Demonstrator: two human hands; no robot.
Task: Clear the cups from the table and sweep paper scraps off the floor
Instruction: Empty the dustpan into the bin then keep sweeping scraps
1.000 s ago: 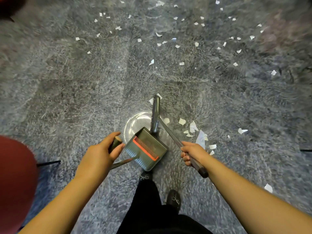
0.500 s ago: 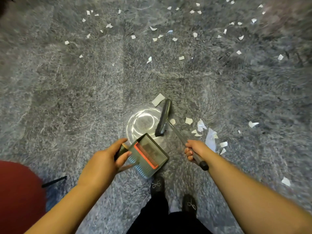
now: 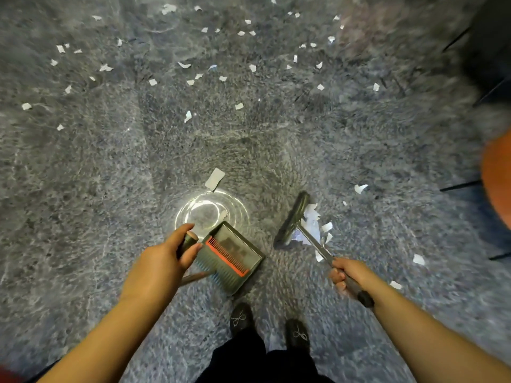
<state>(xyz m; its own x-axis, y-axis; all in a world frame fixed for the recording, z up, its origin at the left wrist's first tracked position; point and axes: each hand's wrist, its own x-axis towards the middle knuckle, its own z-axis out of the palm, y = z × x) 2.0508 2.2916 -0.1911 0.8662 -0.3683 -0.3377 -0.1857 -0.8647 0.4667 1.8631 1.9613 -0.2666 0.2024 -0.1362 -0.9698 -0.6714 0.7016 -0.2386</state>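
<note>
My left hand (image 3: 163,261) grips the handle of a grey-green dustpan (image 3: 235,255) with an orange comb edge, held just above the grey carpet. My right hand (image 3: 347,273) grips the metal handle of a dark broom (image 3: 291,219), whose head rests on the floor to the right of the dustpan. A small heap of white paper scraps (image 3: 312,222) lies against the broom head's right side. One larger scrap (image 3: 214,178) lies beyond the dustpan. Several more scraps (image 3: 221,78) are scattered across the far floor.
A round shiny metal plate (image 3: 190,211) is set in the floor under the dustpan's far edge. A red chair seat (image 3: 497,175) and dark chair legs (image 3: 459,186) stand at the right edge. My black shoes (image 3: 240,317) are at the bottom centre.
The broom head has swung right, away from the dustpan, to the pile of scraps. My right hand moved right with it. The view shifted; a red seat now shows at the right.
</note>
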